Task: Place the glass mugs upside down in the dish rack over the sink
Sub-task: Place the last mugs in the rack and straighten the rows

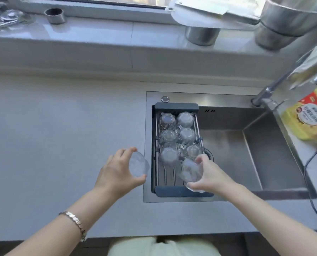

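A dark-framed dish rack (pixel 176 106) spans the left end of the steel sink (pixel 276 156). Several glass mugs (pixel 168 120) stand upside down in its far and middle rows. My left hand (pixel 117 170) grips one glass mug (pixel 139 164) above the counter, just left of the rack's edge. My right hand (pixel 207 172) holds a second glass mug (pixel 190 171) tilted over the rack's near right corner, its rim close to the near frame bar.
A grey counter (pixel 61 135) stretches left of the sink. The faucet (pixel 276 87) rises at the back right, beside a yellow packet (pixel 309 117). Metal pots (pixel 202 35) and a cup (pixel 55 15) stand on the window ledge. A black cable (pixel 309 182) runs down the right.
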The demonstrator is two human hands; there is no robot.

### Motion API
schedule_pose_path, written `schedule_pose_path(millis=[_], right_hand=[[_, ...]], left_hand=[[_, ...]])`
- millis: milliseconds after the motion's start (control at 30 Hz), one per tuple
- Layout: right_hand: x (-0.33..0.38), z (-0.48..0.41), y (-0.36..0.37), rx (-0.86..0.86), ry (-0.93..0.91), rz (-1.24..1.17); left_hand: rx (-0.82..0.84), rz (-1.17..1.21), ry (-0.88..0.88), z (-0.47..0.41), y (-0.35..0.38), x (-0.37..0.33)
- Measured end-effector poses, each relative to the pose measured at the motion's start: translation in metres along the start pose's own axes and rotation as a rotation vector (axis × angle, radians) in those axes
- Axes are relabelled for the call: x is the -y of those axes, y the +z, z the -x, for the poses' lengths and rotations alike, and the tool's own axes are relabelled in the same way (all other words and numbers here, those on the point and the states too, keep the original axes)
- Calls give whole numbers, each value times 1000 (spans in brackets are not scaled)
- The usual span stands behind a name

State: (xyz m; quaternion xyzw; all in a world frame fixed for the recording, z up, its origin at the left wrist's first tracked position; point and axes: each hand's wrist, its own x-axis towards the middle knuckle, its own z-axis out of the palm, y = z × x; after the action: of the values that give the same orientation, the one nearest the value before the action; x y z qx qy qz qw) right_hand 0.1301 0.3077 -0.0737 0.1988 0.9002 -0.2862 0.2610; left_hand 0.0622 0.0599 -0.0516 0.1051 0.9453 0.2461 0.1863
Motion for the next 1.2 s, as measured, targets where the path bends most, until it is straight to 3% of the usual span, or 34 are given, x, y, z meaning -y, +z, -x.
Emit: schedule_pose_path(millis=[133, 267, 533, 700, 800, 933, 1200], right_hand=[[21, -20, 15, -11, -313, 487], [44, -32, 21, 131, -335, 627], [60, -35, 38, -25, -418, 699], [39, -36, 27, -25, -415, 553], [21, -34, 28, -139, -506, 509], [-2, -36, 46, -214, -591, 629], [-9, -49, 63, -108, -502, 416]], left_hand=[[-2, -11, -20, 9, 8, -9], [-23, -40, -43, 18, 7, -9], [-48, -40, -87, 27, 8, -5], [-42, -46, -92, 27, 10, -4], [-28, -47, -94, 25, 11, -5], [-11, -53, -90, 19, 12, -8], [29, -56, -79, 13, 14, -11]])
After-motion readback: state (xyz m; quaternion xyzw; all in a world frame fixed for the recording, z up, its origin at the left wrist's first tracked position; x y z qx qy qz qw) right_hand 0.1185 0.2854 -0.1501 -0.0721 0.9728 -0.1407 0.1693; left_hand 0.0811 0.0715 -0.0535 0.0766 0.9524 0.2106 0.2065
